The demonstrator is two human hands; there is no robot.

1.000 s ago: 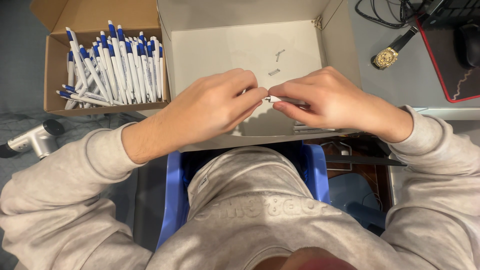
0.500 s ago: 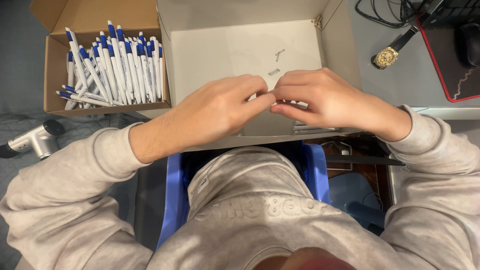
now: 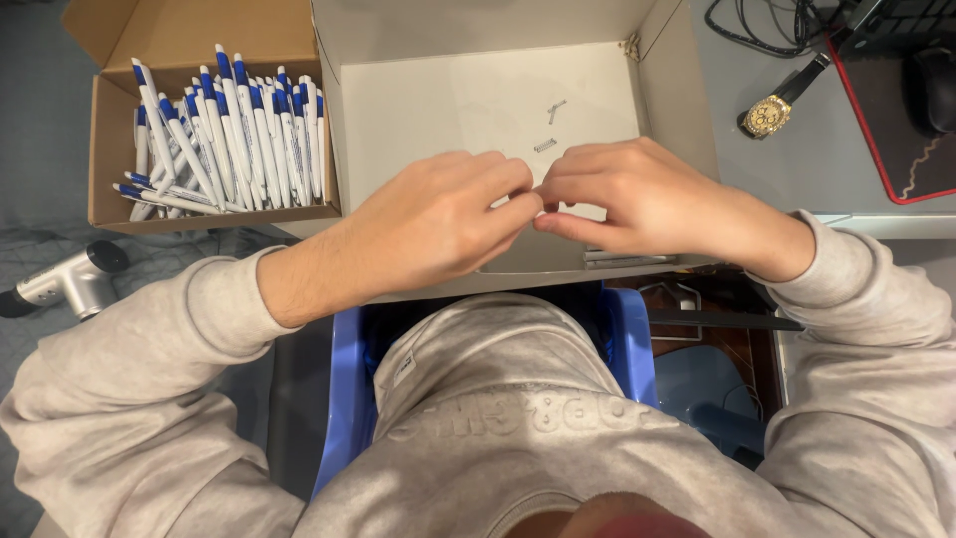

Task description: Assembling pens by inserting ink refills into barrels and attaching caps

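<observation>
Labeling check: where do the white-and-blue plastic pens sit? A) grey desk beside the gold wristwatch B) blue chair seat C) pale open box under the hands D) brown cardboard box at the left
D: the white-and-blue plastic pens lie heaped in the brown cardboard box at the left.

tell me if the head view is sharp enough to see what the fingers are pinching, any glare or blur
Head view: even, soft light, no glare; left hand and right hand are sharp, but their fingers cover the small white part between them; the pens read crisply.

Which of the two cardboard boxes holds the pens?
The smaller brown box on the left, packed with blue-and-white pens. The larger pale box under the hands holds only a few small springs.
</observation>
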